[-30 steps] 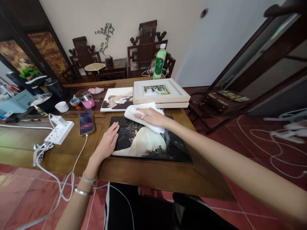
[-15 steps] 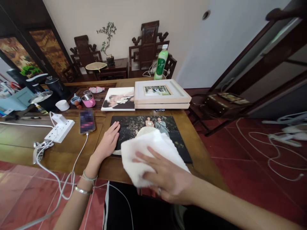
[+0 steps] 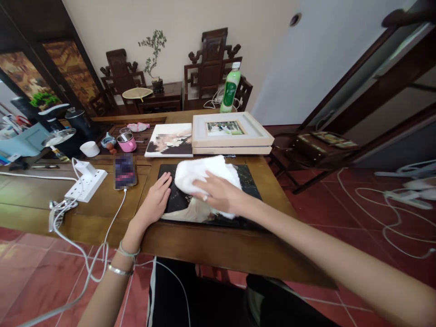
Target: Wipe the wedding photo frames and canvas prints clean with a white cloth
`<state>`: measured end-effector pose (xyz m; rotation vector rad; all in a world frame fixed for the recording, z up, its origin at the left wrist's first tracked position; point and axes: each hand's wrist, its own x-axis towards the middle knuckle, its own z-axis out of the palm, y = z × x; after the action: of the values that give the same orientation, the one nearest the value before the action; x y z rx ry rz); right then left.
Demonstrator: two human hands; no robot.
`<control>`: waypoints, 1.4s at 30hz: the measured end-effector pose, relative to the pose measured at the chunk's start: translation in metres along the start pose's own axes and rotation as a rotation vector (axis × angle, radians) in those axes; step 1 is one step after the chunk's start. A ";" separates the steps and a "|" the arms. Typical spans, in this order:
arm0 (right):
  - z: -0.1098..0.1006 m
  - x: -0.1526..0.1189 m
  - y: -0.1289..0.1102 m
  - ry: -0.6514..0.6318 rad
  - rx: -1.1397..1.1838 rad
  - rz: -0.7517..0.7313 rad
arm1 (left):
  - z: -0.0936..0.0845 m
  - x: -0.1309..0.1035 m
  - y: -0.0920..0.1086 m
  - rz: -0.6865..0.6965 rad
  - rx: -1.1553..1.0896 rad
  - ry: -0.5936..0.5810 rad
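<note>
A dark wedding photo panel (image 3: pixel 190 212) lies flat on the wooden table in front of me. My left hand (image 3: pixel 154 200) rests on its left edge, fingers stretched out and holding nothing. Over the panel's upper middle is a folded white towel (image 3: pixel 204 169), hiding the couple in the picture. My right hand (image 3: pixel 221 194) grips the towel from above and presses it onto the panel; some of its fingers sink into the cloth.
Behind the panel lie a smaller photo panel (image 3: pixel 184 147) and two stacked light-wood frames (image 3: pixel 235 150). A green bottle (image 3: pixel 230 91) stands behind them. Leftward are a phone (image 3: pixel 125 172) on a charging cable, a power strip (image 3: pixel 86 186), a pink cup (image 3: pixel 127 144) and a white cup (image 3: pixel 89 149).
My right hand has pushed the towel away from me, from the panel's near edge to its upper part. My left hand stays in place on the panel.
</note>
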<state>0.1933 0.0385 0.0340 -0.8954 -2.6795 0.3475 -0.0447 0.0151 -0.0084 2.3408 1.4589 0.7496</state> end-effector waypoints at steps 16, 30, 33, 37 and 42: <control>0.005 0.006 -0.014 -0.038 0.020 0.007 | -0.001 0.000 0.002 -0.028 -0.040 0.019; 0.019 -0.050 -0.051 -0.150 0.044 -0.192 | -0.001 0.002 0.003 -0.033 -0.021 0.011; 0.008 -0.029 -0.032 -0.123 0.053 -0.094 | -0.001 0.002 0.002 -0.027 -0.026 0.015; 0.004 0.010 0.003 -0.032 -0.005 0.011 | 0.000 0.002 0.002 -0.034 -0.031 0.023; 0.003 0.048 0.031 0.047 -0.034 0.100 | 0.000 0.002 0.003 -0.029 -0.017 0.026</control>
<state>0.1724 0.0913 0.0310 -1.0375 -2.6115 0.2995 -0.0418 0.0152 -0.0068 2.3004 1.4877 0.7852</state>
